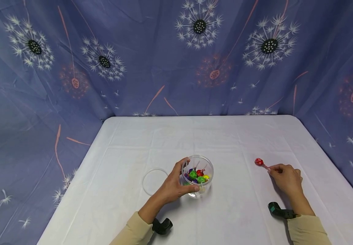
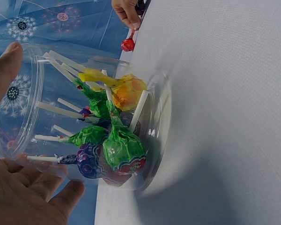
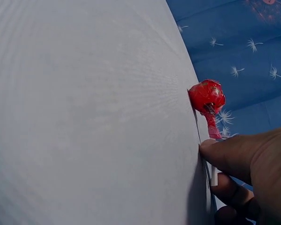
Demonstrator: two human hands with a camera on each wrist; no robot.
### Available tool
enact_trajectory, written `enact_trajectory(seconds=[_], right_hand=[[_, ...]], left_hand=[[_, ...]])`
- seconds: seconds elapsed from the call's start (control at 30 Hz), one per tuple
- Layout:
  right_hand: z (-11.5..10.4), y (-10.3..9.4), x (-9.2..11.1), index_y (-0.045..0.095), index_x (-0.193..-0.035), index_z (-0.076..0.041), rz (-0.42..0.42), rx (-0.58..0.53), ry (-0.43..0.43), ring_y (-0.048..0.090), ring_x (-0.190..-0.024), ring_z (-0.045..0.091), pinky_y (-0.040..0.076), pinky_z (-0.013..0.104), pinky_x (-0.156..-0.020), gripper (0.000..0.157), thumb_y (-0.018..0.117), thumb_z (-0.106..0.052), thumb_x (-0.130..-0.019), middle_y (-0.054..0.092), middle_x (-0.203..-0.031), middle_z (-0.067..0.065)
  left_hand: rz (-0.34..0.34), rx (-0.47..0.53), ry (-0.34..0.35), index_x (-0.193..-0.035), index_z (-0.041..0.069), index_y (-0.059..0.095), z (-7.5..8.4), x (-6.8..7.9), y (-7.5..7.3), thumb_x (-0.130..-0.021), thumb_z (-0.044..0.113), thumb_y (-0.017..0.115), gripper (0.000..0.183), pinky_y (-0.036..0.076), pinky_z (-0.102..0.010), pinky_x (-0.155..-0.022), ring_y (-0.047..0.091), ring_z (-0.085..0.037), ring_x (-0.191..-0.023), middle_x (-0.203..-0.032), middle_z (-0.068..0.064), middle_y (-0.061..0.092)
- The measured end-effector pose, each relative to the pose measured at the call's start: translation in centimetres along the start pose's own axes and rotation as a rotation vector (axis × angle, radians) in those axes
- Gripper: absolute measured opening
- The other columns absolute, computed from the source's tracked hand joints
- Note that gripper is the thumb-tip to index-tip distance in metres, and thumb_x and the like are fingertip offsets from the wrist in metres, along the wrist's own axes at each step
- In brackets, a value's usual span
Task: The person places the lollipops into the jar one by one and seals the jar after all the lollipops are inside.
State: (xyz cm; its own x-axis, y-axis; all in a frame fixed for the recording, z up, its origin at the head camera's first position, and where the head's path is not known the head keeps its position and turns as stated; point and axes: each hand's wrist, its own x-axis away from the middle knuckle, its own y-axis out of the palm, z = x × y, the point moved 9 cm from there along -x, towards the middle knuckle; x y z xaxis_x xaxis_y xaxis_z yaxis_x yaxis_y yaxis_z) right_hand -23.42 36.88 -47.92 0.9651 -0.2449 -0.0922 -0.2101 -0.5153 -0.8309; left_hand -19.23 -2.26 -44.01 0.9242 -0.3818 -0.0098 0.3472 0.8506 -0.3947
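My left hand (image 1: 171,185) grips a clear plastic tub (image 1: 206,185) from its left side, thumb in front and fingers behind. Wrapped lollipops fill its bottom: green (image 2: 124,150), purple (image 2: 90,160), yellow (image 2: 130,91) and red ones, their white sticks pointing mostly toward the mouth. In the left wrist view the tub stands close over the white cloth. Well to the right, my right hand (image 1: 287,178) pinches a red lollipop (image 1: 259,162) by its stick between thumb and fingers. The wrapped head points away from the hand, close to the tabletop, as the right wrist view shows.
A clear round lid or ring (image 1: 144,185) lies flat on the table, left of the tub and partly behind my left hand. White cloth covers the table (image 1: 225,136). A blue dandelion-patterned curtain (image 1: 152,51) hangs behind it and along both sides.
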Motion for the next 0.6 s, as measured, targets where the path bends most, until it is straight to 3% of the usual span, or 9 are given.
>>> enact_trajectory(seconds=[0.33, 0.6], right_hand=[[0.0, -0.4, 0.2, 0.066, -0.102, 0.004, 0.029, -0.043, 0.030, 0.041, -0.095, 0.044, 0.025, 0.054, -0.078, 0.031, 0.055, -0.023, -0.093, 0.059, -0.103, 0.031], [-1.3, -0.8, 0.5, 0.066, -0.105, 0.004, 0.004, -0.083, 0.050, 0.044, -0.090, 0.035, 0.029, 0.036, -0.065, 0.039, 0.053, -0.032, -0.095, 0.060, -0.094, 0.023]], left_hand=[[-0.002, 0.001, 0.005, -0.147, 0.033, 0.018, 0.0, 0.0, 0.0, -0.074, 0.040, 0.079, 0.095, 0.034, -0.048, -0.110, 0.039, -0.024, -0.135, -0.150, -0.005, 0.032], [-0.001, 0.001, -0.003, -0.147, 0.033, 0.018, 0.0, 0.0, 0.0, -0.074, 0.040, 0.079, 0.095, 0.033, -0.048, -0.110, 0.039, -0.022, -0.134, -0.150, -0.003, 0.033]])
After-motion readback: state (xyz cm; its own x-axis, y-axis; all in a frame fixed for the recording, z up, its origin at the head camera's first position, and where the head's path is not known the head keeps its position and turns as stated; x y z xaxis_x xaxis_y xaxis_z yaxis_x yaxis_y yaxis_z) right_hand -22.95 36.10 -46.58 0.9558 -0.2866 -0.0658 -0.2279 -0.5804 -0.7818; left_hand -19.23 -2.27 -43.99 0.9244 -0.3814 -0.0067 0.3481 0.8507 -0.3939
